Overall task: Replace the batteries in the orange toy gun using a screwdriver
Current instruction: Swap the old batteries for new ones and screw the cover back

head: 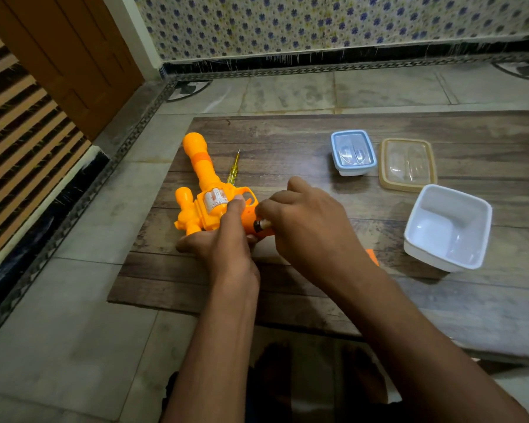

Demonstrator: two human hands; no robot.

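Head view: left hand (223, 236) grips gun (206, 190) body; right hand (306, 227), at its 3 o'clock, pinches battery (261, 225) at grip.

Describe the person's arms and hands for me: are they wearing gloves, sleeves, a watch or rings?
Both forearms are bare all the way to the bottom edge of the picture: no sleeves show. The left hand and right hand have no gloves. No watch, bracelet or band shows on either wrist, and no ring on the fingers in view, though some fingers are hidden.
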